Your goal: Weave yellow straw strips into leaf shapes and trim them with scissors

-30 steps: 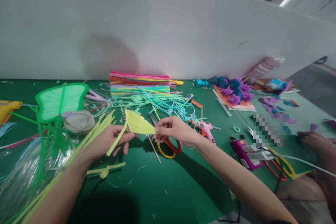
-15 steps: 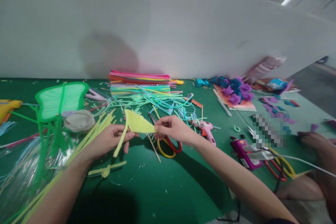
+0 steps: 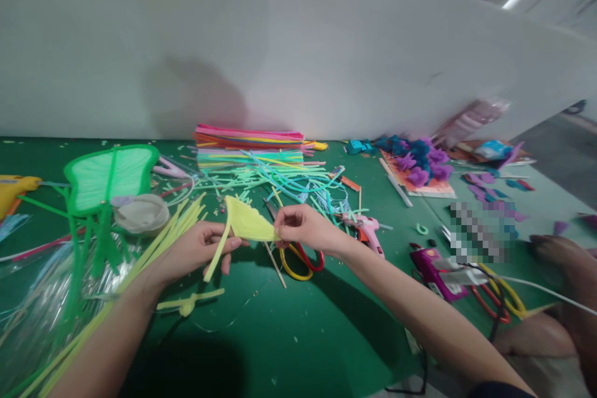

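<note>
A yellow triangular piece (image 3: 249, 221) with a fuzzy edge is stretched between my two hands above the green table. My left hand (image 3: 212, 245) grips its left side, where a loose yellow strip hangs down past the fingers. At the piece's right tip, my right hand (image 3: 296, 225) pinches with thumb and fingers. Scissors with red and yellow handles (image 3: 298, 264) lie just below my right hand, partly hidden by it. Under my left hand, on the table, rests a small knotted yellow piece (image 3: 187, 306). Long yellow strips (image 3: 161, 242) lie beside my left forearm.
Colourful pipe cleaners (image 3: 249, 143) are stacked by the wall. Left are a green winged shape (image 3: 112, 180) and a yellow glue gun (image 3: 16, 189). To the right lie a pink glue gun (image 3: 368, 230), purple flowers (image 3: 417, 168) and a magenta box (image 3: 431, 270). Another person's hand (image 3: 557, 255) is far right.
Between my hands, the yellow piece has shifted slightly right and down. Both hands keep their hold on it, almost in the same place.
</note>
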`<state>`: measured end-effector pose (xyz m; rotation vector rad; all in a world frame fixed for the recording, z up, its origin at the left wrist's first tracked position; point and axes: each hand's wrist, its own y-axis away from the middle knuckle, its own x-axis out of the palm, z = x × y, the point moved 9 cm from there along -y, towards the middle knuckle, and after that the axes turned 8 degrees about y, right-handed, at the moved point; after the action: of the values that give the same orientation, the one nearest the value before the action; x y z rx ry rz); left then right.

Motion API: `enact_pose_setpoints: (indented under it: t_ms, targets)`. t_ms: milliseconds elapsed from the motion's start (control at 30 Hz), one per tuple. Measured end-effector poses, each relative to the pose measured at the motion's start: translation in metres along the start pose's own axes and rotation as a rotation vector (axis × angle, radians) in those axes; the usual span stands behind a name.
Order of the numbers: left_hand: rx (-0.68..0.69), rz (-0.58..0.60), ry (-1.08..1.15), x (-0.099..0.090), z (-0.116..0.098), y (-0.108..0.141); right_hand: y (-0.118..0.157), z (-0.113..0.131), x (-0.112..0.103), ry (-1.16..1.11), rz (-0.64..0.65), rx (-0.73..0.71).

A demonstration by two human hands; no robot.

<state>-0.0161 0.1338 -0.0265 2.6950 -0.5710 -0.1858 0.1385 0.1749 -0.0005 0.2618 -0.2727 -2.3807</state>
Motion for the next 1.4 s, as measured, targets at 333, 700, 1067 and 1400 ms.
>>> enact_pose_setpoints:
  t_ms: [333,700,1067,1400]
  targets:
    - [-0.005,0.007,-0.002,0.001,-0.001,0.000,0.000,-0.006,-0.001,-0.011,0.009,0.056]
    - [0.012,0.020,-0.019,0.004,-0.004,0.002,-0.001,-0.004,0.001,0.013,-0.063,0.055]
    - [0.002,0.023,-0.007,0.004,-0.005,0.001,-0.004,-0.001,-0.006,0.129,-0.051,0.004]
    - [0.007,0.012,0.007,0.005,-0.005,0.002,-0.004,0.001,-0.006,0.202,-0.061,-0.014]
